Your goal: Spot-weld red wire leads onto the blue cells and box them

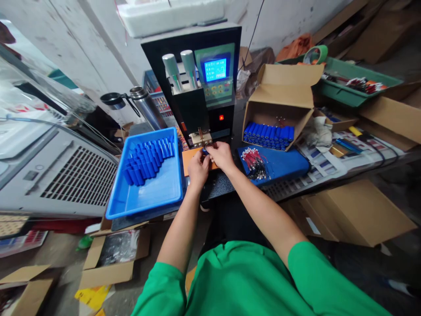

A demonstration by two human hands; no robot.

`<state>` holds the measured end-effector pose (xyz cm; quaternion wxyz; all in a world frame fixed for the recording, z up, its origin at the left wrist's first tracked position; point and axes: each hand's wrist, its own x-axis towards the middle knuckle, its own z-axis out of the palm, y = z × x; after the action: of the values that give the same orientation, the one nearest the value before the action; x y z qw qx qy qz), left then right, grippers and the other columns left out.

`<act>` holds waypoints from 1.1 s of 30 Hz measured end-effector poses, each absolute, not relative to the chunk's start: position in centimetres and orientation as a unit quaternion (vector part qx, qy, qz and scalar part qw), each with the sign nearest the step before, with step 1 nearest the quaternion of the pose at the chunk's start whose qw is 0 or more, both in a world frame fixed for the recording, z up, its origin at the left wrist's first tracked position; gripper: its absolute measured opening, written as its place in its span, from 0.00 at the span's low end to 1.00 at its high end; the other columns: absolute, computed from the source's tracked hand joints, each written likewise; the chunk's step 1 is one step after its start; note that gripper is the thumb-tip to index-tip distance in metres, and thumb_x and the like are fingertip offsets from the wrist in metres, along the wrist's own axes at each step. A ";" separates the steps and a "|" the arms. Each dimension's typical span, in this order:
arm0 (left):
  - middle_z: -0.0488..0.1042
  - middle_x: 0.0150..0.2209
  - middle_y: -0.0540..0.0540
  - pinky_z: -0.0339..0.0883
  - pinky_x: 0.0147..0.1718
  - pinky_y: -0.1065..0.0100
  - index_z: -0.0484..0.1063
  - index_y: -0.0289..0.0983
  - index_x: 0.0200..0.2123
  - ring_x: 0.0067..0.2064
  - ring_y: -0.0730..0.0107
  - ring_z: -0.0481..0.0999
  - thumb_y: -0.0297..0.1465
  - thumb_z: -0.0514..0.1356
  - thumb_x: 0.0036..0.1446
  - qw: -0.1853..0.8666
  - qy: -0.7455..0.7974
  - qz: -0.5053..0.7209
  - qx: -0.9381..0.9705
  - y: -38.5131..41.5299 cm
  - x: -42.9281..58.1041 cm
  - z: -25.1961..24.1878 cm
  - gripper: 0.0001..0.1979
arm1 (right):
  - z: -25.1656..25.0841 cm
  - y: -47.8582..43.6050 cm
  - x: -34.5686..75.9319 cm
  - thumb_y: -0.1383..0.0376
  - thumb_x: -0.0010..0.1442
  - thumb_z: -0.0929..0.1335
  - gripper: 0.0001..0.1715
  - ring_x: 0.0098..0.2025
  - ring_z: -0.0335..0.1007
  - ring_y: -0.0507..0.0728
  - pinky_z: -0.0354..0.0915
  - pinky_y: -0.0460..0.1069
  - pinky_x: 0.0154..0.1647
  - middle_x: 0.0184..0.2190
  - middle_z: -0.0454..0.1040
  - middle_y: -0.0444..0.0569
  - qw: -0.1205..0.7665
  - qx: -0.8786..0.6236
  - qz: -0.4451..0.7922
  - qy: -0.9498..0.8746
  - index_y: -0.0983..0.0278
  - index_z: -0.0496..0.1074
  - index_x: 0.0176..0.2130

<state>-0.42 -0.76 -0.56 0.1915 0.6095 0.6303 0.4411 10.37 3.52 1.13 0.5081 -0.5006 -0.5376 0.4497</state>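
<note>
- Work looks, to my eye, like the placing step: left hand (198, 167) and right hand (221, 156) pinch a small blue piece (204, 152), mostly hidden, just below the copper-coloured rods (201, 134).
- Next, I'd judge, it needs steady alignment; whether piece and rods touch, I can't tell.
- Left of the grip, the blue tray (161, 195) raises a rim, its near floor bare.
- Right of the grip lie wires (255, 164); behind them stands an open carton (283, 96).
</note>
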 end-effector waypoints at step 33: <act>0.79 0.36 0.46 0.64 0.35 0.68 0.77 0.38 0.47 0.34 0.66 0.75 0.34 0.59 0.63 0.197 0.632 0.441 0.606 -0.8 -0.4 -0.5 0.11 | 0.9 3.7 10.3 0.59 0.56 0.69 0.11 0.26 0.72 0.54 0.64 0.45 0.28 0.21 0.73 0.44 0.506 -0.518 0.435 -0.535 0.64 0.71 0.27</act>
<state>-0.38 -0.78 -0.47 0.1965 0.6059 0.6323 0.4410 10.31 3.67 0.94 0.5061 -0.5184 -0.5351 0.4346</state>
